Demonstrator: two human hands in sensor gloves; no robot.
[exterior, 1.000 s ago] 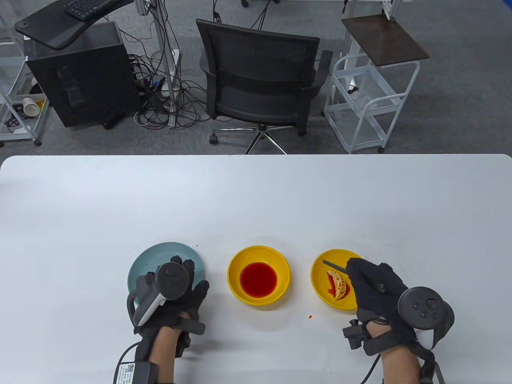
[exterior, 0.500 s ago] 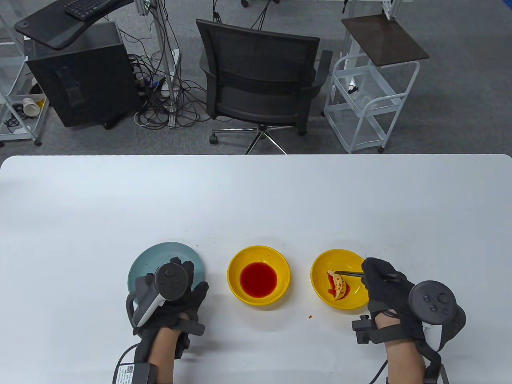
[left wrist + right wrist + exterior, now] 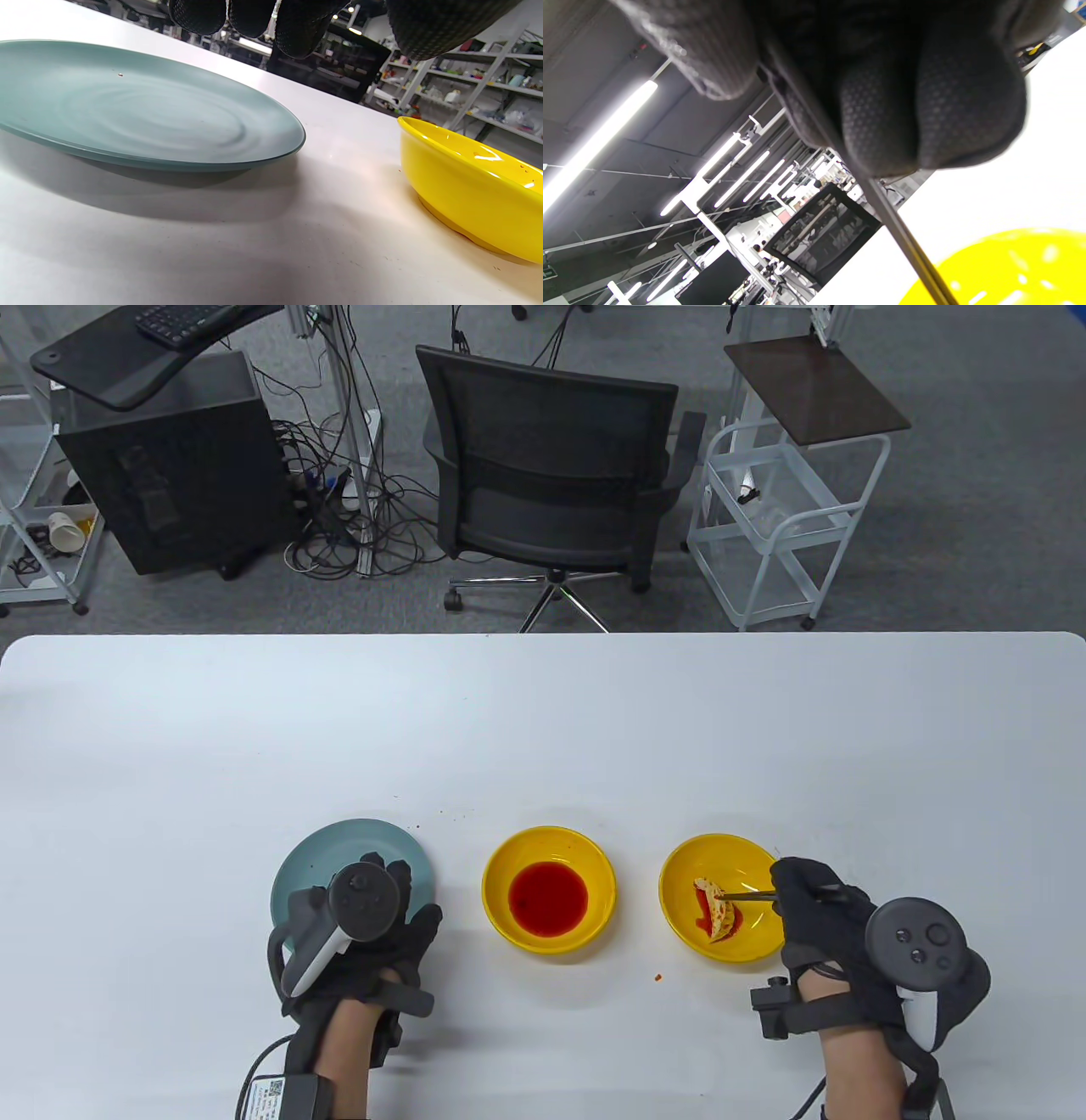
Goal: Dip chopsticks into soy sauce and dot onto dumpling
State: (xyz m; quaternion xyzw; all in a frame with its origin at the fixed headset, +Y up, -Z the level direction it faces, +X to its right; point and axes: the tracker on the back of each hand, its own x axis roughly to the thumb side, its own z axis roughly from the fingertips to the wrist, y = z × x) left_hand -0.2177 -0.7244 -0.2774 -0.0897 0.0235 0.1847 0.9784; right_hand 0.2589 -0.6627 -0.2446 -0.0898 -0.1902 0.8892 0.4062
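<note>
1. Two chopsticks (image 3: pixel 747 895) pinched in your right hand (image 3: pixel 819 912), tips on the dumpling (image 3: pixel 719 909) in the right yellow bowl (image 3: pixel 679 874) — dotting step.
2. Next, probably re-dip in the sauce bowl (image 3: pixel 548 891); left hand (image 3: pixel 373 920) rests loose on the teal plate (image 3: pixel 305 857).

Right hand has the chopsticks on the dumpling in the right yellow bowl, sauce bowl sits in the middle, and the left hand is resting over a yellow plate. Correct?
Not quite: the plate under the left hand is teal, not yellow, as the table view and left wrist view show. The rest holds: the right hand holds the chopsticks at the dumpling in the right yellow bowl, and the sauce bowl sits in the middle.
</note>
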